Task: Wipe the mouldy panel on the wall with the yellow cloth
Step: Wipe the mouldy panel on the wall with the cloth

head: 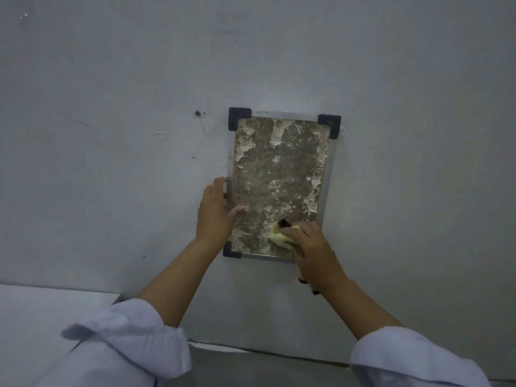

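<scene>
The mouldy panel is a brown and white blotched rectangle in a metal frame with black corner brackets, fixed upright on the grey wall. My right hand presses a crumpled yellow cloth against the panel's lower right area. A dark patch shows at the cloth's top edge. My left hand lies flat against the panel's left frame edge, fingers spread, thumb resting on the panel surface. The bottom right corner bracket is hidden behind my right hand.
The grey wall fills most of the view, with a small screw left of the panel's top. A white surface sits at lower left. A dark seam runs along the wall's base.
</scene>
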